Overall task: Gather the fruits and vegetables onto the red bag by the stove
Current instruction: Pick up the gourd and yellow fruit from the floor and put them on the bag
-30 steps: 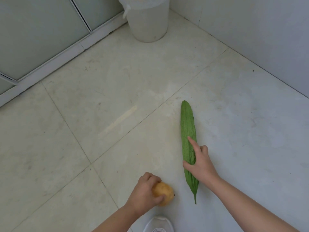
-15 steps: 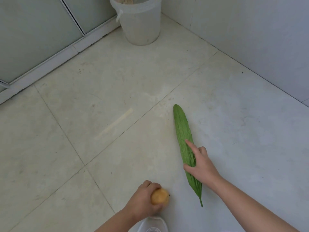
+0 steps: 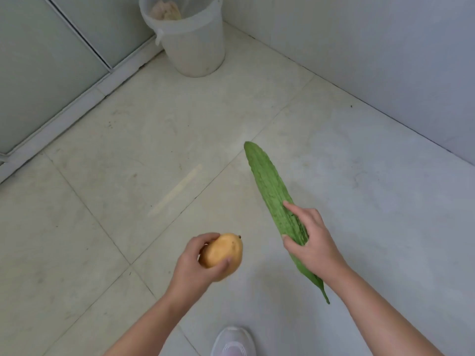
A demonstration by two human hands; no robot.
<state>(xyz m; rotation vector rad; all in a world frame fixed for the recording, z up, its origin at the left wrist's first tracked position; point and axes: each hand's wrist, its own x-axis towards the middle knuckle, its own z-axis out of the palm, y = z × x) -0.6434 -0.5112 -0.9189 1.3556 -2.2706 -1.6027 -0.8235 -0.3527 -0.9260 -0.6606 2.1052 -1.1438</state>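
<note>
Pickup: left hand (image 3: 195, 265) grips mango (image 3: 223, 250), right hand (image 3: 313, 242) clasps bitter gourd (image 3: 270, 186); next, carry both to the unseen red bag.

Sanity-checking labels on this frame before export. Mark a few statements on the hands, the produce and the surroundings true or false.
1. The left hand holds the mango. True.
2. The right hand is empty. False: it grips the green gourd.
3. A white bucket stands in the corner. True.
4. The red bag is in view. False: no red bag shows in this frame.
</note>
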